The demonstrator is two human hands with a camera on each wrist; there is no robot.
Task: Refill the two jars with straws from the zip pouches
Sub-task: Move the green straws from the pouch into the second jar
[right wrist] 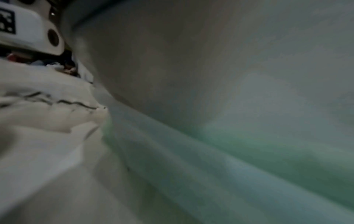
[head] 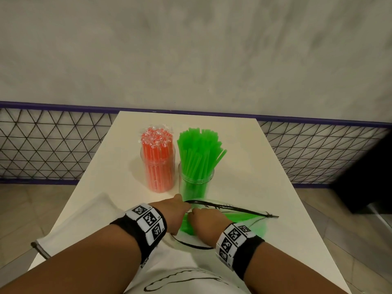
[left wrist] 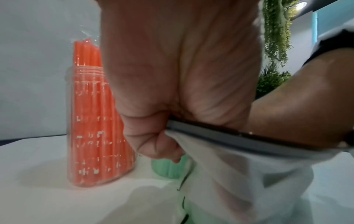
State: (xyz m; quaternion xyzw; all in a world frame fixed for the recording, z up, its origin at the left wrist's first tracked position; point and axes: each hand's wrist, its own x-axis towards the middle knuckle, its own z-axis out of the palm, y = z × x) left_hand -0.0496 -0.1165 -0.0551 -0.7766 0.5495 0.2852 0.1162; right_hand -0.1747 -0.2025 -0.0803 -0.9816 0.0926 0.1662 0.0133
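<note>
Two clear jars stand mid-table: the left jar is packed with wrapped orange straws, the right jar holds loose green straws fanning out. In front of them lies a white zip pouch with green straws showing through it. My left hand grips the pouch's dark zip rim with curled fingers and holds the mouth up. My right hand reaches in at the mouth over the green straws; its fingers are hidden. The right wrist view is dim and blurred.
A second white pouch lies flat at the table's near left. The white table is narrow, with a wire mesh fence and a grey wall behind it. A dark object stands off the right side.
</note>
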